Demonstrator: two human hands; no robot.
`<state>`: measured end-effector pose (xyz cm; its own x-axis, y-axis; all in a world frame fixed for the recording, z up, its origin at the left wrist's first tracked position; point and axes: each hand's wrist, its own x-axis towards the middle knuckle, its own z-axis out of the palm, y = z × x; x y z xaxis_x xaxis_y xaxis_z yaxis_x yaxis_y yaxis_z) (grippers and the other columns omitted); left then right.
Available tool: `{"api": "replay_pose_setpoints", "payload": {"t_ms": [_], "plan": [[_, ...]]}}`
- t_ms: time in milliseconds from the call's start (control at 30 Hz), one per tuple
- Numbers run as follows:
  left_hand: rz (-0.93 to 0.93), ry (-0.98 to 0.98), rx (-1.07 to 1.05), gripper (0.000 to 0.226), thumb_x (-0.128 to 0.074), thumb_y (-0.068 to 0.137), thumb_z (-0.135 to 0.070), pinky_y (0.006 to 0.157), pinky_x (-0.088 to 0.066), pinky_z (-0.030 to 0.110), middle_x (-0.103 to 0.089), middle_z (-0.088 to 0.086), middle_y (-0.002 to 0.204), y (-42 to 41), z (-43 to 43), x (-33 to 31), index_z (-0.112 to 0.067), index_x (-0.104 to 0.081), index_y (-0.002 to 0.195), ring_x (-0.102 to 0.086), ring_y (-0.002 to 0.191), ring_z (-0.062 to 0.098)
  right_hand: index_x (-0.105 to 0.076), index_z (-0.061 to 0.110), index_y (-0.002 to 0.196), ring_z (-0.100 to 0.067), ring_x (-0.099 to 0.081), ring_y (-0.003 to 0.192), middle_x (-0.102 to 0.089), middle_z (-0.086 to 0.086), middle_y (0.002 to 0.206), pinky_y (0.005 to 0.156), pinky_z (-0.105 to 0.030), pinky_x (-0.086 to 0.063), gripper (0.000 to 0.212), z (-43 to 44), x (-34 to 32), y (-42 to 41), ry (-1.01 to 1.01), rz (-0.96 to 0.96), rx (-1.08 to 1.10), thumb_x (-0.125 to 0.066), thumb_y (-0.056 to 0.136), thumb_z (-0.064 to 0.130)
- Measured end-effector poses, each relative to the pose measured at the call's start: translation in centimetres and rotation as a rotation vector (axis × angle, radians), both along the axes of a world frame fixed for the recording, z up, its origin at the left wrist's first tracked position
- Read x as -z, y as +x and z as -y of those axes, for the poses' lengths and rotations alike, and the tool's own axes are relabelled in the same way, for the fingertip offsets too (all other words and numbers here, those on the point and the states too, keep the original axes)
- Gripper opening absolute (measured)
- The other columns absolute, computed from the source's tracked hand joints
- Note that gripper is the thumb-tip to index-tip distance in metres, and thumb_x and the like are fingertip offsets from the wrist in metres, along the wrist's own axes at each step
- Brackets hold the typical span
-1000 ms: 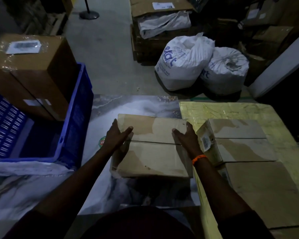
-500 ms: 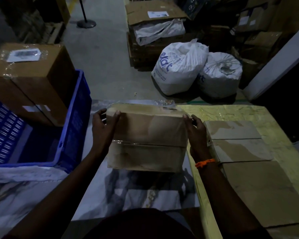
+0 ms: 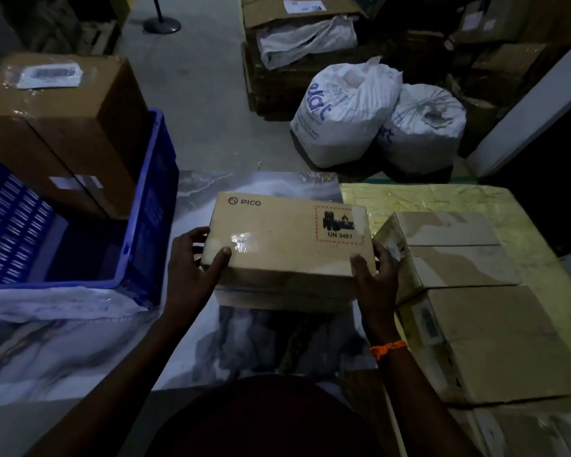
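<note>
A cardboard carton (image 3: 287, 235) printed "PICO" and "UN 3481" is held between the two hands, its printed face turned upward. The left hand (image 3: 192, 258) grasps the carton's left end, with the thumb laid on the printed face and the fingers curled round the edge; the right hand (image 3: 376, 275), above an orange wrist thread (image 3: 388, 347), grasps the right end in the same manner. The carton is seen over a marbled surface (image 3: 80, 341); whether it rests on that surface cannot be told. Just beside the right hand, two plain cartons (image 3: 452, 255) (image 3: 495, 344) lie on a yellow wrapped top (image 3: 442, 199). Beyond the left hand stands a blue crate (image 3: 152, 192) containing a tall brown box (image 3: 63, 127). Well ahead of both hands, two white sacks (image 3: 340, 117) (image 3: 422, 127) sit on the floor.
</note>
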<state>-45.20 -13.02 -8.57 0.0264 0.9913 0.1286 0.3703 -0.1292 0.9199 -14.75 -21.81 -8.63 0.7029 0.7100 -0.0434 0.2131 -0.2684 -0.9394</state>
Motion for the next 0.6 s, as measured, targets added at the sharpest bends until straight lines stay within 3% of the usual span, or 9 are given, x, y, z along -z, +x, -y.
{"api": "replay_pose_setpoints", "payload": {"t_ms": [100,200,267,333,400,467,600], "plan": [[-0.037,0.019,0.031,0.069,-0.064,0.084,-0.062,0.078,-0.049,0.018,-0.048,-0.008,0.132,-0.7,1.1,0.4,-0.023,-0.05,0.138,-0.053,0.108,-0.013,-0.056,0.032,0.14,-0.017,-0.063,0.119,-0.057,-0.006,0.134,0.095,-0.051,-0.059,0.064,1.0,0.4,-0.4,-0.016,0.034,-0.024,-0.066,0.082,0.055],[-0.102,0.053,0.068,0.063,-0.064,0.085,-0.062,0.084,-0.05,0.021,-0.046,-0.01,0.131,-1.0,0.8,0.2,-0.028,-0.05,0.137,-0.054,0.109,-0.006,-0.053,0.021,0.143,-0.019,-0.059,0.122,-0.052,-0.007,0.138,0.092,-0.049,-0.06,0.063,1.0,-0.9,-0.7,-0.047,0.155,-0.036,-0.067,0.086,0.043],[-0.2,0.109,0.106,0.061,-0.062,0.089,-0.059,0.098,-0.049,0.031,-0.047,-0.003,0.136,-1.1,0.2,0.0,-0.021,-0.053,0.136,-0.051,0.122,0.01,-0.052,0.014,0.144,-0.026,-0.053,0.128,-0.046,-0.008,0.14,0.091,-0.05,-0.06,0.056,0.5,-1.9,-0.8,-0.029,0.371,-0.081,-0.068,0.091,0.025],[-0.351,0.194,0.153,0.063,-0.057,0.093,-0.054,0.109,-0.042,0.041,-0.047,0.007,0.146,-0.8,-0.5,-0.5,-0.012,-0.054,0.141,-0.045,0.135,0.023,-0.057,0.01,0.138,-0.031,-0.051,0.13,-0.049,-0.013,0.14,0.095,-0.052,-0.057,0.046,-0.2,-2.5,-1.0,-0.004,0.633,-0.172,-0.063,0.093,0.019],[-0.5,0.279,0.217,0.059,-0.052,0.097,-0.049,0.114,-0.035,0.055,-0.047,0.01,0.151,0.2,-1.3,-1.4,-0.013,-0.053,0.144,-0.04,0.142,0.03,-0.063,0.008,0.13,-0.035,-0.052,0.127,-0.056,-0.018,0.136,0.1,-0.055,-0.051,0.042,-1.5,-2.9,-1.6,-0.002,0.811,-0.272,-0.057,0.093,0.025],[-0.611,0.318,0.307,0.056,-0.046,0.098,-0.046,0.116,-0.028,0.064,-0.048,0.009,0.154,1.5,-2.3,-2.4,-0.017,-0.052,0.146,-0.034,0.148,0.032,-0.066,0.006,0.129,-0.038,-0.053,0.126,-0.059,-0.021,0.134,0.104,-0.055,-0.049,0.047,-3.0,-3.3,-2.6,-0.011,0.852,-0.381,-0.054,0.092,0.033],[-0.726,0.287,0.522,0.058,-0.041,0.098,-0.049,0.116,-0.033,0.058,-0.048,0.008,0.155,4.6,-4.4,-3.0,-0.019,-0.053,0.146,-0.036,0.147,0.032,-0.064,0.008,0.134,-0.039,-0.053,0.129,-0.059,-0.023,0.137,0.111,-0.052,-0.042,0.055,-6.1,-3.1,-4.6,-0.116,0.938,-0.6,-0.049,0.096,0.045]]}}
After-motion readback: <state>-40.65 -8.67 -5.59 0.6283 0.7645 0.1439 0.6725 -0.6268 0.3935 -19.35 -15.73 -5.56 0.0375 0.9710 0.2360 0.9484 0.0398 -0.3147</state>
